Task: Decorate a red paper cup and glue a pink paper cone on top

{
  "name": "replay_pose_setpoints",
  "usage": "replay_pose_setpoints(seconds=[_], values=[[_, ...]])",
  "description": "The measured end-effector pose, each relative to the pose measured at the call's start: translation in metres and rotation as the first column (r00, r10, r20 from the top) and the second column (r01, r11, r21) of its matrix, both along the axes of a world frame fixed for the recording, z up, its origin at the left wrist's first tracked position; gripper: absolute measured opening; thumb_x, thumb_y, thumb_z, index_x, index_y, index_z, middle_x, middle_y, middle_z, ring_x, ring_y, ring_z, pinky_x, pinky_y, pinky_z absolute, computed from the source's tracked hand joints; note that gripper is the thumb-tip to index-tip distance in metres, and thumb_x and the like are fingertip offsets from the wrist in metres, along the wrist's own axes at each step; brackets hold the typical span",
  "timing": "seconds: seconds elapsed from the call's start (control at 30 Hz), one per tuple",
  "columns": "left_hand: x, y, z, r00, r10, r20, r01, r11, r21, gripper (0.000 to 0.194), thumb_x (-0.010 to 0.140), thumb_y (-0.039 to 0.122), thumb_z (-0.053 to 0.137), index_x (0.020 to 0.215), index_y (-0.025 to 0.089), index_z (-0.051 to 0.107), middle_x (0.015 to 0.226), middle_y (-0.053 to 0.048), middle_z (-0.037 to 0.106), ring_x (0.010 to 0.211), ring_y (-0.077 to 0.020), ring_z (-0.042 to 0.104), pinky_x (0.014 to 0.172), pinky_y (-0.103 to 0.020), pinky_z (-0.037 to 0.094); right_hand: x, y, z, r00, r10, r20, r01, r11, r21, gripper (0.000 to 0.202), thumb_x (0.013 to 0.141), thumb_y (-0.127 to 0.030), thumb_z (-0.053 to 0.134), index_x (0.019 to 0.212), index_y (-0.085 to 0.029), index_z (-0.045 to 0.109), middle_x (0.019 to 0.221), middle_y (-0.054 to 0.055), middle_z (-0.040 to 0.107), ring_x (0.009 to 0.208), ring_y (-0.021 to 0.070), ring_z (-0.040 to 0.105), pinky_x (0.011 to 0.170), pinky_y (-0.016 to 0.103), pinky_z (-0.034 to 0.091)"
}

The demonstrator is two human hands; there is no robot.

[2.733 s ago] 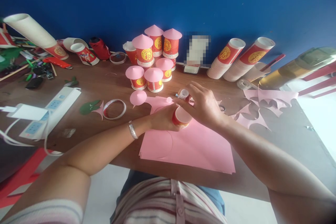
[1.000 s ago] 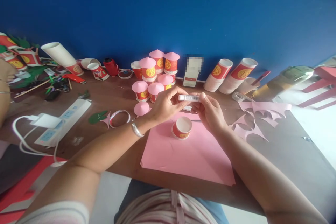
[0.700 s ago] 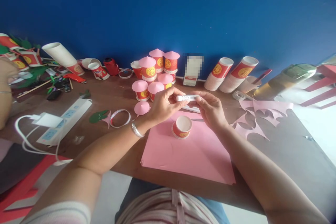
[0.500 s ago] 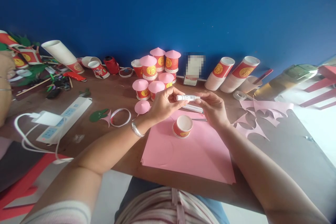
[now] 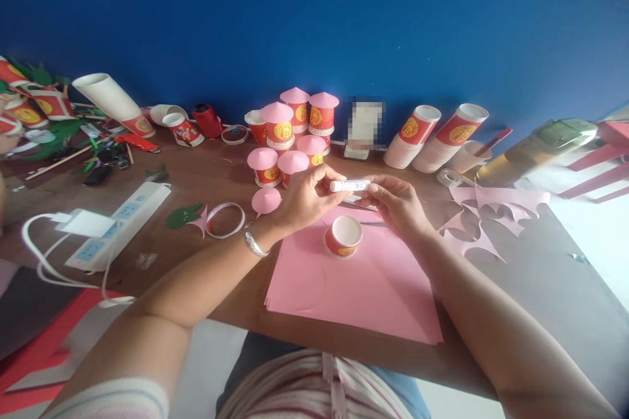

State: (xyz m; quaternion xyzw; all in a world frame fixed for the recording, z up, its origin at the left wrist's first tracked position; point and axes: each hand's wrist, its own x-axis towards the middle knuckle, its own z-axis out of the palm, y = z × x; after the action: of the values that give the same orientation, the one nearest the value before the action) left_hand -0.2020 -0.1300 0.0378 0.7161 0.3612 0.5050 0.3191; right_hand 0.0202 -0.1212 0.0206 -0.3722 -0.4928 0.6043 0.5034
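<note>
A small white tube [image 5: 350, 185] is held level between both hands, above the far part of the pink paper sheets [image 5: 344, 294]. My left hand [image 5: 309, 198] pinches its left end, and my right hand [image 5: 396, 201] grips its right end with thumb and fingers. Below the hands a short red and white paper cup [image 5: 344, 237] stands upright on the pink sheets, open at the top. Just beyond my left hand are several red cups with pink cone tops [image 5: 279, 126], some stacked. One pink cone [image 5: 266, 201] lies left of the hand.
A power strip [image 5: 120, 226] with a white charger lies at left, near a white ring [image 5: 225, 220] and green paper [image 5: 183, 216]. Two leaning cup stacks [image 5: 411, 137], a tape roll [image 5: 449, 177], pink scraps [image 5: 474, 236] and a bottle [image 5: 538, 150] are at right. Clutter fills the far left.
The right hand has shifted slightly left along the tube. The other person's arm at the left edge has mostly moved out of view.
</note>
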Motion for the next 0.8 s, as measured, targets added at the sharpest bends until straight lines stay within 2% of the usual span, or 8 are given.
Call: replay_pose_setpoints(seconds=[0.13, 0.2, 0.3, 0.4, 0.63, 0.8], values=[[-0.001, 0.001, -0.001, 0.998, -0.041, 0.056, 0.044, 0.998, -0.048, 0.020, 0.089, 0.032, 0.082, 0.094, 0.017, 0.070, 0.087, -0.004, 0.079, 0.073, -0.0131, 0.072, 0.066, -0.026, 0.060, -0.003, -0.001, -0.001, 1.000, -0.013, -0.010, 0.013, 1.000, 0.023, 0.048, 0.067, -0.055, 0.101, 0.092, -0.022, 0.078, 0.085, 0.003, 0.079, 0.076, 0.0175, 0.075, 0.080, 0.037, 0.067], [-0.001, 0.001, 0.000, 0.998, -0.034, 0.049, 0.036, 0.998, -0.042, 0.018, 0.089, 0.030, 0.082, 0.093, 0.017, 0.070, 0.088, -0.004, 0.079, 0.073, -0.0131, 0.073, 0.066, -0.026, 0.060, -0.004, -0.002, -0.001, 1.000, -0.008, -0.022, 0.008, 1.000, 0.029, 0.049, 0.069, -0.059, 0.100, 0.095, -0.022, 0.079, 0.087, 0.003, 0.079, 0.078, 0.0171, 0.075, 0.082, 0.035, 0.067], [-0.001, 0.001, -0.001, 1.000, -0.002, -0.022, 0.002, 1.000, 0.011, 0.016, 0.089, 0.028, 0.083, 0.093, 0.018, 0.071, 0.090, -0.004, 0.081, 0.079, -0.0149, 0.075, 0.071, -0.027, 0.062, -0.006, -0.002, -0.001, 0.999, 0.036, 0.011, -0.036, 0.999, 0.018, 0.053, 0.075, -0.069, 0.092, 0.091, -0.020, 0.079, 0.078, 0.002, 0.074, 0.069, 0.0155, 0.070, 0.074, 0.034, 0.065], [-0.001, 0.001, -0.004, 0.999, 0.000, -0.045, 0.001, 1.000, 0.021, 0.018, 0.089, 0.029, 0.084, 0.093, 0.018, 0.070, 0.093, -0.004, 0.082, 0.083, -0.0162, 0.076, 0.073, -0.028, 0.063, -0.005, -0.002, -0.002, 0.998, 0.043, 0.045, -0.043, 0.999, 0.003, 0.053, 0.073, -0.068, 0.094, 0.087, -0.020, 0.078, 0.073, 0.002, 0.073, 0.064, 0.0152, 0.068, 0.067, 0.033, 0.063], [-0.002, 0.003, -0.009, 0.997, -0.040, 0.069, 0.046, 0.995, -0.090, 0.026, 0.087, 0.037, 0.086, 0.093, 0.017, 0.070, 0.091, -0.005, 0.080, 0.082, -0.0160, 0.075, 0.074, -0.029, 0.064, -0.003, 0.001, -0.011, 1.000, -0.016, -0.012, 0.016, 1.000, 0.025, 0.046, 0.065, -0.052, 0.103, 0.090, -0.023, 0.078, 0.086, 0.001, 0.080, 0.082, 0.0169, 0.077, 0.087, 0.036, 0.066], [-0.003, 0.004, -0.009, 0.999, -0.012, 0.039, 0.014, 0.998, -0.066, 0.025, 0.086, 0.035, 0.086, 0.093, 0.017, 0.070, 0.090, -0.005, 0.079, 0.081, -0.0157, 0.074, 0.073, -0.029, 0.062, -0.003, 0.001, -0.010, 0.999, 0.032, -0.003, -0.032, 0.999, -0.019, 0.052, 0.072, -0.064, 0.097, 0.100, -0.023, 0.080, 0.089, 0.002, 0.080, 0.081, 0.0168, 0.076, 0.088, 0.038, 0.067]])
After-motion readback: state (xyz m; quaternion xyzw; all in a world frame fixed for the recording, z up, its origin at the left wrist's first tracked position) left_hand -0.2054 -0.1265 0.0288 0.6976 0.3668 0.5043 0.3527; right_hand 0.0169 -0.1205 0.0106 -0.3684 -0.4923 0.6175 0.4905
